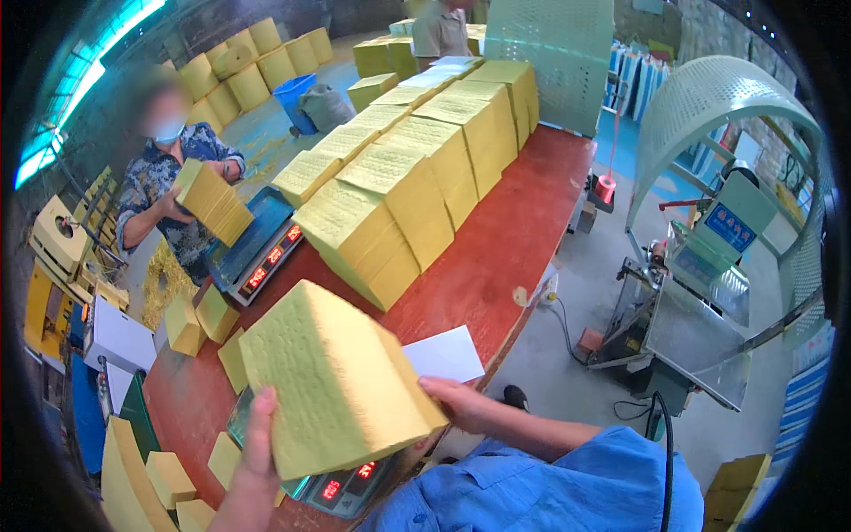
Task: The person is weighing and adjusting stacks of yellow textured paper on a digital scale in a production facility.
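A thick stack of yellow paper [332,381] is held tilted between my two hands, its rough embossed face turned up and left. My left hand [257,452] is closed on its near left edge, the thumb up along the side. At the right end, my right hand [454,403] grips the stack; some of its fingers are hidden behind the paper. Below sits a green digital scale [341,498] with lit red digits, partly covered by the stack. A white sheet [448,355] lies on the red table [461,288] just beyond my right hand.
Rows of tall yellow paper stacks [399,195] stand along the table. Across it, a masked co-worker [173,186] holds another stack beside a second scale [257,248]. Small yellow blocks [184,326] lie at the left. A metal machine [700,293] stands on the floor at right.
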`<state>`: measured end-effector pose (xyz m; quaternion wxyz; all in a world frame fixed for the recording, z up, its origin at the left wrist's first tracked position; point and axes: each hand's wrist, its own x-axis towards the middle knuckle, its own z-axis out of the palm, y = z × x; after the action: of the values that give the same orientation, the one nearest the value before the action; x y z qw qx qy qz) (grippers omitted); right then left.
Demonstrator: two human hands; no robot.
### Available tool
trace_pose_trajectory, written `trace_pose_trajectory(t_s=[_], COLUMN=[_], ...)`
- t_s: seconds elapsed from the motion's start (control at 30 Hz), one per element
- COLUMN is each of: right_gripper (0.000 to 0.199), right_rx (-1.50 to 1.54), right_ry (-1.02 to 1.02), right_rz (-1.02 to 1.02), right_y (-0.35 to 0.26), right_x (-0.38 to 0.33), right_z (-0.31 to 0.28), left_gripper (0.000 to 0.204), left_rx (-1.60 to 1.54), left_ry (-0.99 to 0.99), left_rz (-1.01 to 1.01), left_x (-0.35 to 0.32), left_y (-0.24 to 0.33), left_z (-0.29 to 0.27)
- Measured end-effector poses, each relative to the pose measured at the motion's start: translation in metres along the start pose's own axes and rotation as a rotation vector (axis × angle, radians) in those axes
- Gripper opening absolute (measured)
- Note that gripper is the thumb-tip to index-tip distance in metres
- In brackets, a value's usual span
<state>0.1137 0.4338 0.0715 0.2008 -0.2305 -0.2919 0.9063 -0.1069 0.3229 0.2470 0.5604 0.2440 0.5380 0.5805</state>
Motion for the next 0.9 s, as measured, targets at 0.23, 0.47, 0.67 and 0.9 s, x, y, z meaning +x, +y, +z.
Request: trace_pose_trajectory(t_s=[0.23,0.47,0.67,0.9], right_gripper=[0.049,0.050,0.030,0.042], right_rx=[-0.198,-0.609,-1.070,-1.010], right_ry=[0.253,0.463,1.241,0.814], right_rz=[-0.155,-0.159,-1.201,-0.960], right_y=[-0.144,-0.298,-0.391,-0.356], right_x=[-0.018,0.005,0.000,0.020], right_z=[-0.148,-0.318,-0.370,-0.357], left_gripper=[0.066,0.061,0.067,0.077], left_rx=[-0.034,-0.124,0.111,0.105], left_ry=[-0.238,-0.127,-0.218,-0.131], left_rz=[-0.149,-0.245,-0.269,-0.166], left_x=[0.128,0.309,0.430,0.553], left_y=[-0.039,-0.096,-0.082,-0.106], left_z=[0.144,0.287,0.446,0.552])
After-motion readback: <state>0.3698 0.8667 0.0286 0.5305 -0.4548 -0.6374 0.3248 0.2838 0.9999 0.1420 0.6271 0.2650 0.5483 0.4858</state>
